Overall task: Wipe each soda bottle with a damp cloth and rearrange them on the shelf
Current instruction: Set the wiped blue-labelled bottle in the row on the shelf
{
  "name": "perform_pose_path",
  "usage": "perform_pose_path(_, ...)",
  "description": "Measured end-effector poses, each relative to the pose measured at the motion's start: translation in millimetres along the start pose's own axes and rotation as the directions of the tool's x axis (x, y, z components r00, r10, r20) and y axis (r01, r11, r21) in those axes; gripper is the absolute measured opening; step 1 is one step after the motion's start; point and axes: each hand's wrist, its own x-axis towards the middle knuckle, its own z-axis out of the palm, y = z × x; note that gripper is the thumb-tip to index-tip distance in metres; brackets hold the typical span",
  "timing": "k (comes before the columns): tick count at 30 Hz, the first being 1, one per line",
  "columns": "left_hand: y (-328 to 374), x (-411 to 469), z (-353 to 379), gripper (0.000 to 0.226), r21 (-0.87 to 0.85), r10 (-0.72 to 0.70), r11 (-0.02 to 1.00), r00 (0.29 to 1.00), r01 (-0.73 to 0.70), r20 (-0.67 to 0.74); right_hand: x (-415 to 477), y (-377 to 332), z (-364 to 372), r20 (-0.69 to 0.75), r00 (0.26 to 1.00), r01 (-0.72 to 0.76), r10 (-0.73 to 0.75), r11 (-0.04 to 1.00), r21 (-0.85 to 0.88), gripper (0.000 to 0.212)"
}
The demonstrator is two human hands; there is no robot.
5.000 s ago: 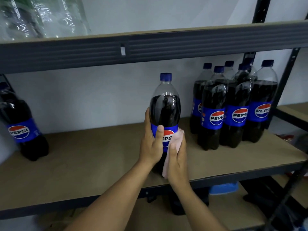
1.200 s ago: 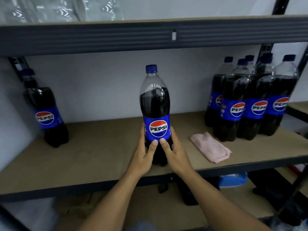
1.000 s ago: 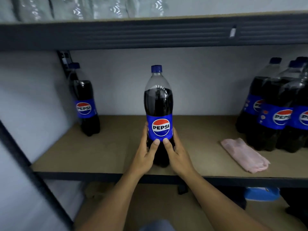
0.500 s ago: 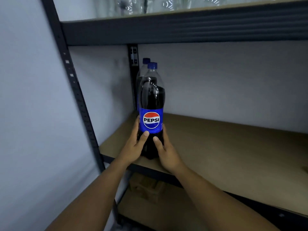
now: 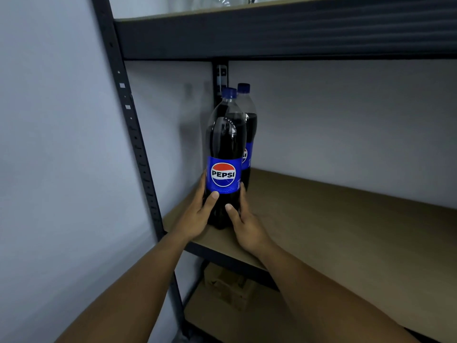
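A tall Pepsi bottle (image 5: 225, 144) with a blue cap and blue label stands upright at the left end of the brown shelf board (image 5: 333, 219), label facing me. My left hand (image 5: 197, 216) and my right hand (image 5: 244, 224) both grip its lower part from either side. Right behind it, in the back left corner, stands a second Pepsi bottle (image 5: 249, 125), mostly hidden by the first. The pink cloth and the other bottles are out of view.
A black metal upright (image 5: 128, 134) with slots runs along the shelf's left front corner, with a white wall to its left. The upper shelf beam (image 5: 284, 28) crosses overhead. A cardboard box (image 5: 227, 285) sits on the lower shelf.
The cloth was put down on the shelf. Both hands carried the bottle from the shelf's middle to its left end, in front of the lone bottle there; it now sits lower, near the board.
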Motion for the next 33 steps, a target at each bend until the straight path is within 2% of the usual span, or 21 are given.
perform_pose_path(9,-9,2,0,0.073,-0.008,0.003,1.0,1.0,-0.003,-0.028,8,8,1,-0.02,1.0,-0.005,0.005,1.0,-0.021,0.075)
perform_pose_path(14,-6,-1,2,0.054,-0.013,-0.027,1.0,0.999,0.026,-0.037,9,13,0,-0.049,0.999,-0.013,0.011,0.999,-0.045,0.075)
perform_pose_path(19,-11,-1,2,0.076,0.022,-0.016,1.0,0.999,0.016,-0.035,10,13,0,-0.079,0.997,-0.025,0.02,0.997,-0.067,0.075)
perform_pose_path(26,-15,0,3,0.078,0.075,-0.019,0.997,0.999,0.022,-0.037,8,13,-1,-0.066,0.997,-0.044,0.041,0.998,-0.039,0.075)
perform_pose_path(33,-16,3,5,0.077,0.113,-0.02,0.993,0.999,0.023,-0.029,12,16,1,-0.115,0.991,-0.077,0.07,0.996,-0.052,0.072)
